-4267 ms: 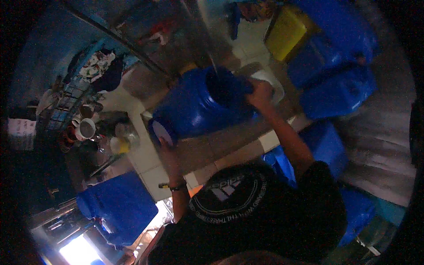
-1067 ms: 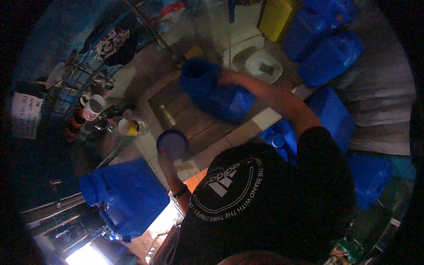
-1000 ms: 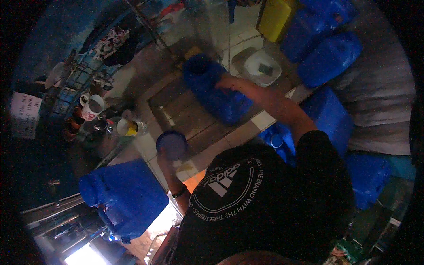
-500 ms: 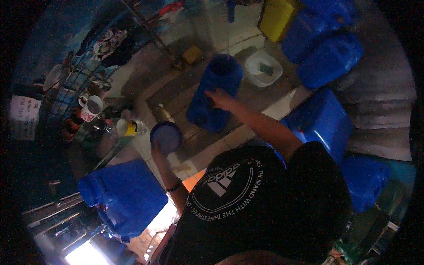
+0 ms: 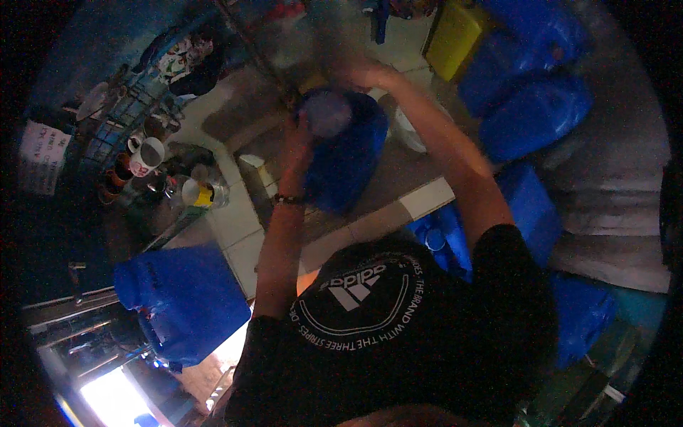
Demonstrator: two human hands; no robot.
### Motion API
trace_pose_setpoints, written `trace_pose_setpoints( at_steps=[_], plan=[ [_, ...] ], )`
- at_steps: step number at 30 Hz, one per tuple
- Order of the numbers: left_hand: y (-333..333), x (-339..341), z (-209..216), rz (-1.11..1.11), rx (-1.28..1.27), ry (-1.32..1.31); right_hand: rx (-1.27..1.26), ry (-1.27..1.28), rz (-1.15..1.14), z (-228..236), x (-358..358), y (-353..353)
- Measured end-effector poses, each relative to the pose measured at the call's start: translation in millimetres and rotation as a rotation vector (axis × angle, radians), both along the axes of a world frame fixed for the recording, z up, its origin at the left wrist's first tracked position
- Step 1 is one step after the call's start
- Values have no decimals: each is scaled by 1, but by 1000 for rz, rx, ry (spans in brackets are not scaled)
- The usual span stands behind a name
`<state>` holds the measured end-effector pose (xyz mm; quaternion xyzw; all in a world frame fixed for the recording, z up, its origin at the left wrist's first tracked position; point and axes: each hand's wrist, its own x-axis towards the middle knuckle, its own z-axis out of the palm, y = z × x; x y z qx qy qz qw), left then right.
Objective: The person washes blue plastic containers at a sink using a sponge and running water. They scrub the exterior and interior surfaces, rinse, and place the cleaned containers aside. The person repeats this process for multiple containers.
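Note:
My left hand [image 5: 297, 135] has its fingers closed on the edge of a round blue bowl [image 5: 329, 114]. That bowl is over the far end of a big blue plastic container [image 5: 348, 167], which lies in the tiled sink [image 5: 405, 174]. Beyond the container, my right hand [image 5: 361, 72] is reached out to the back of the sink. Motion smears it, so its fingers and anything in them cannot be made out. A white basin [image 5: 408, 133] sits right of the container, partly covered by my right forearm.
Several blue jerrycans [image 5: 537, 117] and a yellow one [image 5: 455, 43] stand at the right. Another blue jerrycan [image 5: 185, 302] is at the near left. Cups [image 5: 149, 156] and a wire rack [image 5: 110, 139] line the left side. A dark pole [image 5: 249, 43] slants above the sink.
My left hand has carried the bowl from the sink's left side to over the container's far end. My right hand has left the container and moved farther back.

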<state>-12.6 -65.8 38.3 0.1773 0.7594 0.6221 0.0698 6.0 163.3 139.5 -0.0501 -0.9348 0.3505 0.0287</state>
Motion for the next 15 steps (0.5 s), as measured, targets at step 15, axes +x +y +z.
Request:
trace_pose_setpoints(
  at_steps=[15],
  plan=[
    [169, -41, 4, -290, -712, 979, -1288, 143, -340, -90, 107, 61]
  ],
)
